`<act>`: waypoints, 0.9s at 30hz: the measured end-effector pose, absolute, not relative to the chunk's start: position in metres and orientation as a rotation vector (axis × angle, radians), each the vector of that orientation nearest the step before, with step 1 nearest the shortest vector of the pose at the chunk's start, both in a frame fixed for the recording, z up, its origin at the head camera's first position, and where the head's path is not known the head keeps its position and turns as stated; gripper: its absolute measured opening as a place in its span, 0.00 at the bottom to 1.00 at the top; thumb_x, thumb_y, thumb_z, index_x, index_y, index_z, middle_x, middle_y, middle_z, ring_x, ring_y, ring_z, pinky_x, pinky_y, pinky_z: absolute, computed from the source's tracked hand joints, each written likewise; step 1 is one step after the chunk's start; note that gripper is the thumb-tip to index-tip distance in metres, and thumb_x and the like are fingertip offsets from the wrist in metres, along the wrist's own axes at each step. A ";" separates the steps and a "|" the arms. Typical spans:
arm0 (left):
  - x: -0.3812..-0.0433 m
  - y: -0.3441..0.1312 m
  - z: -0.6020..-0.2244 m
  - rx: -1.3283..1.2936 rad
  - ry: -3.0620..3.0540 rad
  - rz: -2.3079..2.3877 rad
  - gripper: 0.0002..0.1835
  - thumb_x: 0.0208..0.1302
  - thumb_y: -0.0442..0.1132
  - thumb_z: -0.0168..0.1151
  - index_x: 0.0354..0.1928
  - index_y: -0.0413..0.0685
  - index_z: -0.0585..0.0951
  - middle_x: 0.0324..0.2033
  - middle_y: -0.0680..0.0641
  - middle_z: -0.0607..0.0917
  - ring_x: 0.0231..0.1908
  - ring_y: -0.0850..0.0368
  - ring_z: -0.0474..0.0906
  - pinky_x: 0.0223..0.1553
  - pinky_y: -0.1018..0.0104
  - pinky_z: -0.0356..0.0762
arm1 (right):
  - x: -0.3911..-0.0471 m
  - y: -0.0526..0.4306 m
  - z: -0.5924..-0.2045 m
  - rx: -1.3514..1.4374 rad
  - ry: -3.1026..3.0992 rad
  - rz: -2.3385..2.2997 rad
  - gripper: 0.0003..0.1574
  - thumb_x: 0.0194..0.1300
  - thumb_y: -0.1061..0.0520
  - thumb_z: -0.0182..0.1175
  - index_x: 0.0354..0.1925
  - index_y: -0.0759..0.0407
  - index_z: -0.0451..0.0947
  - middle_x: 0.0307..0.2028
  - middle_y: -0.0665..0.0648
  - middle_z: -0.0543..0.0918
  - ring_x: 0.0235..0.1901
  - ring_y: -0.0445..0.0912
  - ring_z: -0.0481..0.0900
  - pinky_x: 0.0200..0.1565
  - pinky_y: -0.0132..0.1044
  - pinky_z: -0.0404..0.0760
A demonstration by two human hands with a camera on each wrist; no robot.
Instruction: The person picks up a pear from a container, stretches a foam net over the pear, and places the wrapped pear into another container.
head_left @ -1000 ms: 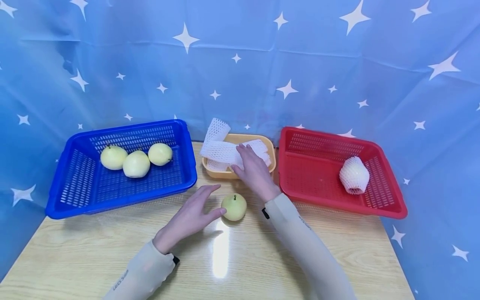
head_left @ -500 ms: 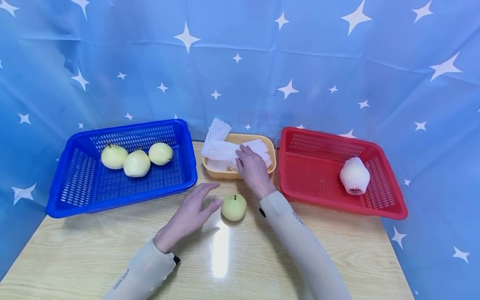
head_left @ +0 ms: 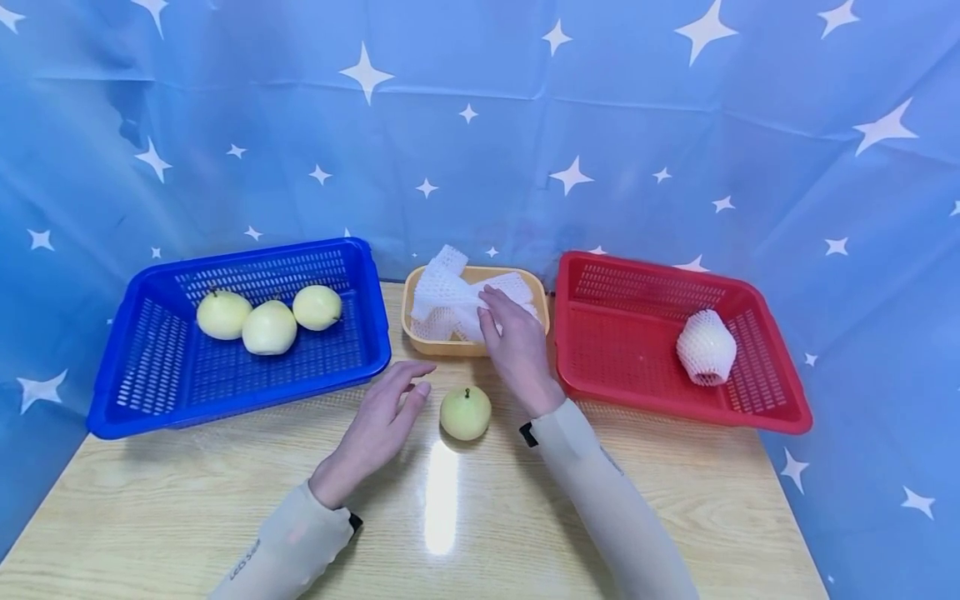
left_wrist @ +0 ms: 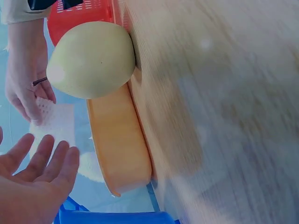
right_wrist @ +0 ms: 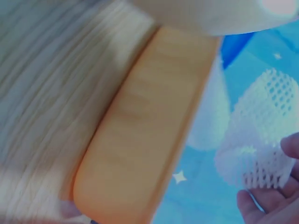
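Observation:
My right hand (head_left: 519,346) pinches a white foam net sleeve (right_wrist: 261,135) between thumb and fingers, above a tan plastic box (head_left: 450,348). More white foam nets (head_left: 506,287) lie in that box. Just in front of it, a yellow-green pear (head_left: 465,413) stands on the table, stem up. To the pear's left, my left hand (head_left: 378,421) is held with loosely bent fingers, apart from the fruit and holding nothing. The left wrist view shows this hand's fingers (left_wrist: 44,158) spread near the pear, with the right hand gripping the net beyond.
A blue basket (head_left: 247,392) at the left holds three pears (head_left: 270,327). The red basket (head_left: 675,406) at the right contains one pear wrapped in foam net (head_left: 707,347). A blue star-patterned cloth (head_left: 480,150) hangs behind the wooden table (head_left: 390,542).
The foam net at the right fingertips has shifted, and the one leaning at the box's left has moved inward. My left hand has drawn slightly left, away from the pear.

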State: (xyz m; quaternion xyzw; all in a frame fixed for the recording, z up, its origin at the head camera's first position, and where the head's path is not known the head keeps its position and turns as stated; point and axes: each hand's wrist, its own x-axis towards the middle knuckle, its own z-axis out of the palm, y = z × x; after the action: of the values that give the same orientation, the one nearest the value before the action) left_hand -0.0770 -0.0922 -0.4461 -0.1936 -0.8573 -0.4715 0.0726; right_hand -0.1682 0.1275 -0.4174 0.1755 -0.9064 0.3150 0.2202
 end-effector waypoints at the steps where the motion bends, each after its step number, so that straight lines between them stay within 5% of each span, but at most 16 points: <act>1: -0.077 -0.092 -0.445 -0.579 -2.550 -1.424 0.19 0.82 0.44 0.51 0.64 0.43 0.79 0.60 0.46 0.82 0.56 0.46 0.80 0.56 0.50 0.81 | -0.165 0.129 -0.415 0.474 -2.503 0.905 0.21 0.78 0.55 0.58 0.62 0.63 0.81 0.63 0.60 0.82 0.64 0.54 0.79 0.66 0.51 0.76; 13: -0.085 -0.084 -0.434 -0.566 -2.150 -1.417 0.19 0.71 0.29 0.62 0.62 0.36 0.79 0.59 0.41 0.80 0.55 0.45 0.79 0.58 0.60 0.79 | -0.130 0.147 -0.403 0.402 -2.414 1.280 0.22 0.77 0.53 0.60 0.64 0.60 0.81 0.62 0.56 0.83 0.64 0.49 0.79 0.65 0.47 0.77; 16: -0.089 -0.081 -0.428 -0.566 -2.098 -1.347 0.24 0.67 0.29 0.66 0.65 0.37 0.77 0.62 0.40 0.78 0.59 0.43 0.77 0.62 0.58 0.74 | -0.121 0.151 -0.401 0.400 -2.406 1.328 0.22 0.77 0.52 0.60 0.65 0.58 0.81 0.61 0.56 0.84 0.57 0.49 0.83 0.47 0.40 0.85; 20: -0.095 -0.077 -0.419 -0.619 -2.068 -1.306 0.29 0.64 0.28 0.69 0.67 0.37 0.76 0.66 0.39 0.75 0.67 0.43 0.71 0.67 0.54 0.69 | -0.111 0.158 -0.402 0.416 -2.382 1.373 0.21 0.76 0.54 0.62 0.63 0.57 0.82 0.46 0.57 0.90 0.33 0.48 0.81 0.22 0.35 0.68; 23: -0.098 -0.075 -0.413 -0.686 -2.052 -1.283 0.31 0.61 0.27 0.72 0.67 0.36 0.76 0.66 0.38 0.75 0.70 0.41 0.69 0.70 0.53 0.69 | -0.104 0.162 -0.402 0.438 -2.390 1.385 0.21 0.76 0.54 0.62 0.63 0.55 0.82 0.46 0.55 0.90 0.24 0.46 0.72 0.20 0.34 0.63; 27: -0.100 -0.074 -0.409 -0.765 -2.042 -1.215 0.27 0.66 0.34 0.72 0.65 0.37 0.76 0.65 0.38 0.76 0.70 0.39 0.69 0.71 0.53 0.67 | -0.095 0.169 -0.399 0.452 -2.426 1.398 0.21 0.76 0.53 0.62 0.64 0.53 0.82 0.61 0.50 0.84 0.37 0.41 0.79 0.24 0.33 0.63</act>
State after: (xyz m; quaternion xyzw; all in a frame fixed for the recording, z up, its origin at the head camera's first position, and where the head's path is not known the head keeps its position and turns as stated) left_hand -0.1001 -0.0736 -0.4094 -0.2906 -0.7758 -0.4616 0.3171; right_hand -0.0952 0.1689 -0.3992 0.1574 -0.8455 0.4871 0.1520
